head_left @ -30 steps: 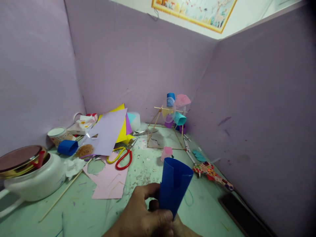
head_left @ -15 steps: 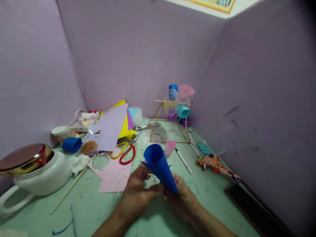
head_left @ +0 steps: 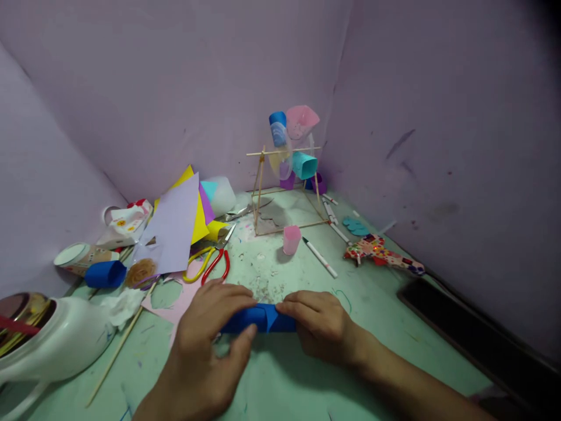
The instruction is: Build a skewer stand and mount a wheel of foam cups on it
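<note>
A rolled blue paper cone (head_left: 265, 318) lies sideways low over the table, with a seam or pointed flap showing at its middle. My left hand (head_left: 210, 339) curls round its left end, fingers over the top and thumb in front. The right end is pinched in my right hand (head_left: 322, 321), whose fingers cover that tip. Just beyond the hands stands a small pink paper cup (head_left: 291, 240). Behind it is a stick frame (head_left: 260, 187) carrying a wheel with blue, pink and turquoise paper cups (head_left: 304, 166).
Left of my hands lie red-and-yellow-handled scissors (head_left: 214, 257), coloured paper sheets (head_left: 173, 222), a blue paper roll (head_left: 105, 274) and a white pot (head_left: 74, 339). On the right are a marker (head_left: 319, 257), a patterned figure (head_left: 383, 254) and a dark phone-like slab (head_left: 464, 339).
The blue cone has turned from upright and tilted, its wide mouth showing, to lying sideways. My left hand has moved over its wide end. The camera view has shifted.
</note>
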`<state>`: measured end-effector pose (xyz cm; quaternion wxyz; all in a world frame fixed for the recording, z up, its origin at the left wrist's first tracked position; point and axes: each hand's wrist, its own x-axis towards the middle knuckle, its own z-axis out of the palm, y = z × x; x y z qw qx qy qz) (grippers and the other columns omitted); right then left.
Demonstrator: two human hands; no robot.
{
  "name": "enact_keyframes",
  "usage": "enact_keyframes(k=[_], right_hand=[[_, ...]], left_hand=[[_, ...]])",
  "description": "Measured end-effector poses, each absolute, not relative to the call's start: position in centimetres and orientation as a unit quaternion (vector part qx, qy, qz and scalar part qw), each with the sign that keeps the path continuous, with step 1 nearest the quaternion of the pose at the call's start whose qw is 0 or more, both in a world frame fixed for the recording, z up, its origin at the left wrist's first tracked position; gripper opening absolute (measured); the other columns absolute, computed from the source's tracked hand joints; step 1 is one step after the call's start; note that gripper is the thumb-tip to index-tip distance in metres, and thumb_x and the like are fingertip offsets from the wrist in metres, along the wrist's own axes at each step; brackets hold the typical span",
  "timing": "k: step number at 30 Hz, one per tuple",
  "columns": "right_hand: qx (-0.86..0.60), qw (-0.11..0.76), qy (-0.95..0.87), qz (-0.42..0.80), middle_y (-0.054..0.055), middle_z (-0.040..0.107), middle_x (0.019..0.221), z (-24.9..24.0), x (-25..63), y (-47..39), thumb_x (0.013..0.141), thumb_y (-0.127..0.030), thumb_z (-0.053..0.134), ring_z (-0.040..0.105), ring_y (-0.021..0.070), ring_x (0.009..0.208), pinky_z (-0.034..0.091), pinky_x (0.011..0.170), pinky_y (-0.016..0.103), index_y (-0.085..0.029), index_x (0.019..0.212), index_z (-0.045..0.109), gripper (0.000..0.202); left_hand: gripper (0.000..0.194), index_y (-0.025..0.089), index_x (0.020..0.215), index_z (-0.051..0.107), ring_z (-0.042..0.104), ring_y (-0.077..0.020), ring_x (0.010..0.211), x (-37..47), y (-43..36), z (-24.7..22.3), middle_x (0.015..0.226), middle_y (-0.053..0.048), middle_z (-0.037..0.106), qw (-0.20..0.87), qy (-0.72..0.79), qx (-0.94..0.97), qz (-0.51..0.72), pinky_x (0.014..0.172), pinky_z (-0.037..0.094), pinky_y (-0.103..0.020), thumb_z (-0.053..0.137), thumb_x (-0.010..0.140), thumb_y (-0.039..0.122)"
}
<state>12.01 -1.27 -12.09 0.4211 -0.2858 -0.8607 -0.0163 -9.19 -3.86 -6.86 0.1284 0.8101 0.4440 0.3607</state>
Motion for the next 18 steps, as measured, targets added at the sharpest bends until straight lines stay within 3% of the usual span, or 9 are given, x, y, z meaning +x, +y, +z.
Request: enact_keyframes(k=[7, 10, 13, 18], right_hand=[[-0.275, 0.425, -0.859, 0.070, 0.006, 0.063, 0.067, -12.0, 12.1, -1.2, 0.070, -0.005, 0.041, 0.056, 0.0145, 0.057, 0.044, 0.051, 0.023, -0.014, 0.088, 0.061, 0.028], [-0.263, 0.456, -0.842, 0.118, 0.004, 0.064, 0.066, -12.0, 12.0, -1.0, 0.064, -0.003, 0.041, 0.056, 0.0129, 0.055, 0.045, 0.051, 0.021, -0.015, 0.087, 0.061, 0.032], [-0.260, 0.474, -0.825, 0.165, 0.003, 0.065, 0.065, -12.2, 11.9, -0.8, 0.061, -0.002, 0.042, 0.057, 0.0113, 0.054, 0.045, 0.052, 0.019, -0.015, 0.085, 0.062, 0.034], [-0.251, 0.452, -0.840, 0.166, 0.004, 0.066, 0.067, -12.8, 11.9, -0.7, 0.062, -0.002, 0.041, 0.060, 0.0130, 0.058, 0.047, 0.054, 0.020, -0.014, 0.086, 0.062, 0.034]], left_hand=[[0.034, 0.022, 0.110, 0.049, 0.064, -0.0218, 0.095, -7.1, -3.7, -8.6, 0.103, -0.007, 0.068, 0.028, 0.395, 0.869, 0.296, 0.096, 0.040, -0.047, 0.057, 0.078, 0.017], [0.031, 0.022, 0.111, 0.049, 0.066, -0.0187, 0.090, -7.1, -3.3, -9.1, 0.097, -0.005, 0.070, 0.028, 0.374, 0.880, 0.293, 0.092, 0.046, -0.041, 0.054, 0.081, 0.015], [0.024, 0.021, 0.107, 0.053, 0.067, -0.0159, 0.083, -7.2, -3.0, -9.3, 0.092, -0.004, 0.071, 0.049, 0.371, 0.877, 0.301, 0.078, 0.053, -0.030, 0.052, 0.083, 0.016], [0.015, 0.024, 0.099, 0.057, 0.067, -0.0108, 0.071, -7.7, -3.0, -8.8, 0.081, 0.002, 0.070, 0.131, 0.422, 0.866, 0.234, 0.062, 0.052, -0.019, 0.048, 0.087, 0.022]])
